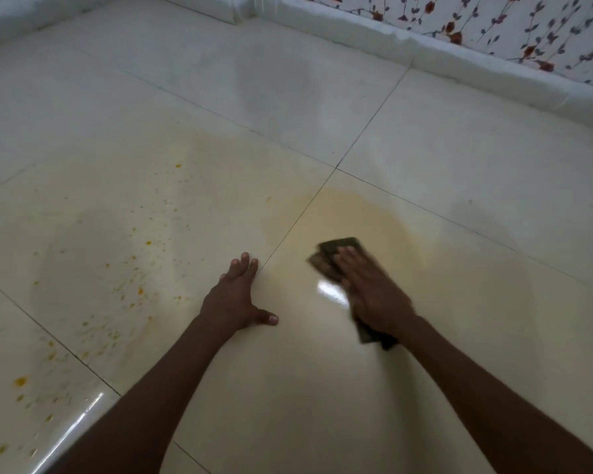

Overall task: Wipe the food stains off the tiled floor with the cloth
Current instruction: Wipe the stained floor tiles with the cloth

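Observation:
My right hand (370, 290) presses flat on a dark cloth (336, 249) on the cream tiled floor (288, 388); the cloth sticks out beyond my fingertips and behind my wrist, and is motion-blurred. Just beyond it spreads a yellowish smeared stain (353, 208). My left hand (235, 299) rests flat on the floor with fingers spread, holding nothing. Orange food spatters (139, 290) dot the tiles to the left, with more specks (20, 381) at the lower left.
A white skirting (493, 71) runs along the far wall under flowered wallpaper (528, 25). Dark grout lines (336, 167) cross ahead of my hands. A bright glare patch (331, 292) shines beside my right hand.

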